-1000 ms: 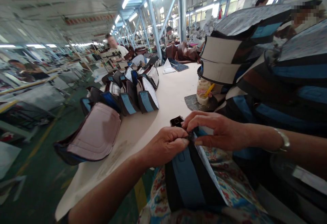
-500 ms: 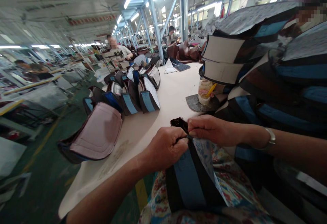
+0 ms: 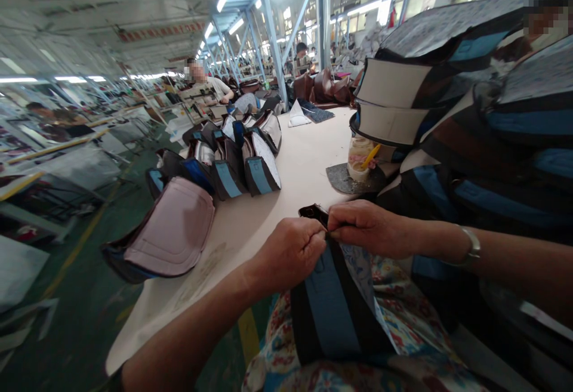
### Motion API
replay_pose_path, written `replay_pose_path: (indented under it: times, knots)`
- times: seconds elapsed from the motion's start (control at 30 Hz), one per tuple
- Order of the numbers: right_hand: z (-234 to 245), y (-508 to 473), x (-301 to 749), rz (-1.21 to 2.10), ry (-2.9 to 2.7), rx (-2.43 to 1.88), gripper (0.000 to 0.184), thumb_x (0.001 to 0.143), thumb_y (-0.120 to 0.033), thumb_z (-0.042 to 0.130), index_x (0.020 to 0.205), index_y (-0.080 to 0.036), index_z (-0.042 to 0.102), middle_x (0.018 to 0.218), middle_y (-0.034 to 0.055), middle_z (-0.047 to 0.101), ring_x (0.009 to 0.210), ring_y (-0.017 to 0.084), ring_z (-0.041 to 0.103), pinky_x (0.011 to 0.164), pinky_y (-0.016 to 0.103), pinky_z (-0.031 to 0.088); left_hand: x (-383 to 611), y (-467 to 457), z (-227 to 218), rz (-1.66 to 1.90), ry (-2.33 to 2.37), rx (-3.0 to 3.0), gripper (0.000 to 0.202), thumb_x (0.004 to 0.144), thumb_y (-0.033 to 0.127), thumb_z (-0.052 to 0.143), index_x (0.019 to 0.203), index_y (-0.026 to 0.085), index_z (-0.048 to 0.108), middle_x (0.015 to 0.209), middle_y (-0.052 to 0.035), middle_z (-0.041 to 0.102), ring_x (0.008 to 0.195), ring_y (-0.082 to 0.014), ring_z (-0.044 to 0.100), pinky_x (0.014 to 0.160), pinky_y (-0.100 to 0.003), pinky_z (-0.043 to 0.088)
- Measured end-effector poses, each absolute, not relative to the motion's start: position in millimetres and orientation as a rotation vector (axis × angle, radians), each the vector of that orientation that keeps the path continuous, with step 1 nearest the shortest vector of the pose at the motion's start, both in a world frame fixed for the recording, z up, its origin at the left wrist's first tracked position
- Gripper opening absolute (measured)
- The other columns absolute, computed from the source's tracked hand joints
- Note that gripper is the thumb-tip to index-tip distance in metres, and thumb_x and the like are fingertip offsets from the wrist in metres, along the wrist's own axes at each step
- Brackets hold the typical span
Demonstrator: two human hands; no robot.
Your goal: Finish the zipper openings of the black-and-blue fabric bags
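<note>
On my lap rests a dark bag (image 3: 333,308) with a wide blue stripe down its side and pale patterned lining showing at the right. My left hand (image 3: 289,255) is closed, its fingers pinching the bag's upper edge. Right beside it my right hand (image 3: 373,228) also grips that edge, thumb and fingers pressed together, with a silver bracelet (image 3: 472,244) on the wrist. The knuckles of both hands almost meet. Just beyond them the dark far end of the bag pokes out over the table edge. What lies between my fingertips is hidden.
A white table (image 3: 295,159) stretches ahead. Several similar bags (image 3: 228,171) stand at its left, with a pink-lined bag (image 3: 172,228) nearest. A jar (image 3: 359,156) with a yellow tool sits on a dark board (image 3: 342,180). Stacked bags (image 3: 394,85) crowd the right. A person (image 3: 208,85) sits farther back.
My left hand has shifted slightly up along the bag's edge and its fingers are curled tighter. The right hand stays nearly in place, still gripping the edge.
</note>
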State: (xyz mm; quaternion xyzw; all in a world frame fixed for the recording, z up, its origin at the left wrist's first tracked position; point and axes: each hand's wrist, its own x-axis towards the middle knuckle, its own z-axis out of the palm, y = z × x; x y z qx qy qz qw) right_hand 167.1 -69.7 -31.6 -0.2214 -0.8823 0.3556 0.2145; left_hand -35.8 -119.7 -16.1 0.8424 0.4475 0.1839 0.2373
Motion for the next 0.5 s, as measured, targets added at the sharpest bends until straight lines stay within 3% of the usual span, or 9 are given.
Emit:
replay_pose_path:
  times: [0.13,0.33,0.5]
  knots:
    - [-34.5,-67.9,169.6,1.188,-2.372,-0.646,0.015,0.089,-0.021,0.052,0.079,-0.013,0.058,0.069,-0.0023,0.051,0.065,0.009,0.042,0.06,0.021,0.035,-40.3,-119.6,-15.0,0.481,1.244,2.449,0.022,0.093,0.016,0.044,0.072,0.016,0.051,0.069,0.0026,0.051,0.064,-0.0106,0.045,0.062,-0.027,0.031]
    - [-36.9,-69.1,169.2,1.188,-2.31,-0.714,0.014,0.087,-0.022,0.055,0.079,-0.013,0.061,0.068,-0.0029,0.051,0.064,0.009,0.043,0.058,0.021,0.035,-40.2,-118.3,-11.8,0.554,1.191,2.346,0.017,0.093,0.025,0.052,0.085,0.015,0.064,0.074,0.001,0.06,0.068,-0.0114,0.052,0.063,-0.025,0.036]
    - [-42.5,-72.9,167.5,1.128,-2.244,-0.764,0.01,0.084,-0.018,0.057,0.077,-0.013,0.063,0.067,-0.0031,0.053,0.062,0.009,0.045,0.057,0.021,0.034,-35.4,-115.0,-12.8,0.535,1.207,2.311,0.014,0.087,0.017,0.055,0.082,0.015,0.067,0.071,0.0016,0.061,0.066,-0.011,0.055,0.061,-0.024,0.037]
